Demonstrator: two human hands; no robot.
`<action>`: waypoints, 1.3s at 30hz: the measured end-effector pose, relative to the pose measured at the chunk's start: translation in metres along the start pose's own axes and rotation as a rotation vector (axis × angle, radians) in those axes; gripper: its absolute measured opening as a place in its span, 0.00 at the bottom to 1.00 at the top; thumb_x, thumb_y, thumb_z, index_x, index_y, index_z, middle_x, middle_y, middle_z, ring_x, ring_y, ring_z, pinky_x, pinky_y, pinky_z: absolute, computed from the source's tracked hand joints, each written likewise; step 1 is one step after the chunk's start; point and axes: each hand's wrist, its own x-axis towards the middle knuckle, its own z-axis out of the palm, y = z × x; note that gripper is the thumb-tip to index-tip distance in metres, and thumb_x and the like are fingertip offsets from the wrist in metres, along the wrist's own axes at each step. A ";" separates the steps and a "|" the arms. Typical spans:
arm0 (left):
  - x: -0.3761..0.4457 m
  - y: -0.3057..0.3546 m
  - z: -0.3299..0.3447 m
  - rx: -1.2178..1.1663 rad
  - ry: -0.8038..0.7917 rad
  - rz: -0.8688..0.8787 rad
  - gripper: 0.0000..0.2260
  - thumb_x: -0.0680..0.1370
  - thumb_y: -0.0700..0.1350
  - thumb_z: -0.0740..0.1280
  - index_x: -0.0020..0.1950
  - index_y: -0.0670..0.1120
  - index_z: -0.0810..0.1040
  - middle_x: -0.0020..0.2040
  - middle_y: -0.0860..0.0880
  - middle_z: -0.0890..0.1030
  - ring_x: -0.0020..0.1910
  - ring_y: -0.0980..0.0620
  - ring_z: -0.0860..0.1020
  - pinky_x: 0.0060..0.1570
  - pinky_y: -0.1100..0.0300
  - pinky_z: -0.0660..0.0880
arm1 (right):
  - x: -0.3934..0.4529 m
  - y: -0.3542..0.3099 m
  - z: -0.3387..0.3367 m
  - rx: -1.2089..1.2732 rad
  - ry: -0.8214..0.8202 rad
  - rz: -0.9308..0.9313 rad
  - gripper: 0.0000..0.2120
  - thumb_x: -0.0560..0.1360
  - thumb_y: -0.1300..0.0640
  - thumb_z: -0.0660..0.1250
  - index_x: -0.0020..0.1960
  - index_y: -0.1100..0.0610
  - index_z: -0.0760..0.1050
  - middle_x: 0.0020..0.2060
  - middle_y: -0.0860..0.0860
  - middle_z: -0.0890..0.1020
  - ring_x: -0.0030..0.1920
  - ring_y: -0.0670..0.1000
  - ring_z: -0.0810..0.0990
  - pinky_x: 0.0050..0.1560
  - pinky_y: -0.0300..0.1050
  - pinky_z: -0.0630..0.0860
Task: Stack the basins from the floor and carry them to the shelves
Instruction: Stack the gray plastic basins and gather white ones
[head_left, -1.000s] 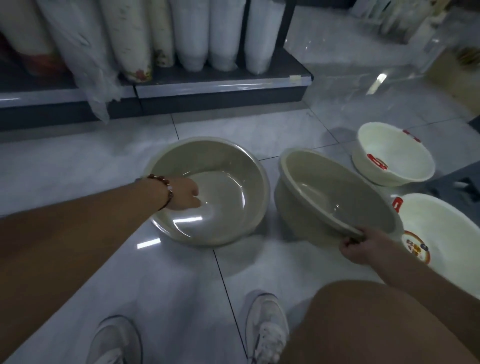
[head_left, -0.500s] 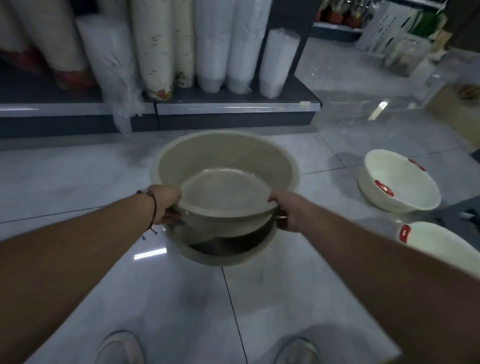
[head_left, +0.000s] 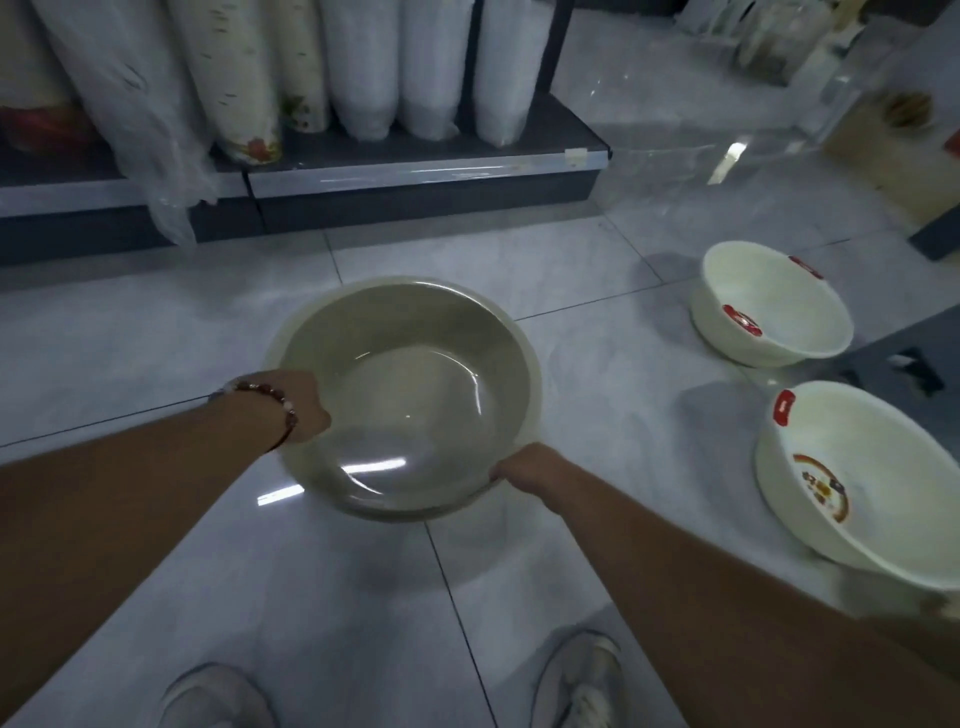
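While both arms reach forward over the tiled floor (head_left: 156, 332), the grey-green basin (head_left: 410, 395) sits in the middle of the view, and both hands have hold of its rim. The left hand (head_left: 291, 405), with a bead bracelet (head_left: 270, 400) on the wrist, grips the rim on the left side with its fingers curled over the edge. The right hand (head_left: 530, 470) pinches the near right part of the rim, fingers curled around it. I cannot tell if this is one basin or two nested together, and I cannot tell if it touches the floor. To the right, well apart from it, two white basins lie on the floor: the far white basin (head_left: 774, 306) with red stickers on its rim, and the near white basin (head_left: 872, 478), tilted, with a coloured label inside. At the far side stands a low shelf (head_left: 415, 171) holding tall wrapped stacks (head_left: 363, 62). Two pale shoes (head_left: 582, 680) show at the near edge.
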 end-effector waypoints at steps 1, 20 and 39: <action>0.000 0.008 -0.001 0.008 0.021 0.048 0.25 0.79 0.53 0.62 0.75 0.47 0.65 0.69 0.44 0.73 0.64 0.44 0.74 0.62 0.56 0.72 | -0.004 0.003 -0.006 -0.076 0.014 -0.029 0.23 0.75 0.55 0.67 0.69 0.61 0.72 0.66 0.57 0.75 0.66 0.58 0.74 0.63 0.46 0.72; -0.137 0.336 0.069 0.521 0.052 1.018 0.30 0.81 0.60 0.56 0.80 0.51 0.52 0.78 0.43 0.58 0.73 0.42 0.64 0.70 0.46 0.63 | -0.143 0.252 -0.098 -0.123 0.044 0.426 0.20 0.83 0.54 0.55 0.70 0.62 0.69 0.70 0.58 0.72 0.71 0.57 0.68 0.69 0.47 0.64; -0.119 0.486 0.064 -0.067 -0.793 0.562 0.52 0.65 0.78 0.62 0.80 0.50 0.55 0.75 0.38 0.65 0.70 0.34 0.68 0.65 0.35 0.69 | -0.142 0.309 -0.130 0.521 0.485 0.391 0.09 0.67 0.65 0.69 0.32 0.60 0.71 0.28 0.56 0.75 0.34 0.58 0.79 0.32 0.47 0.75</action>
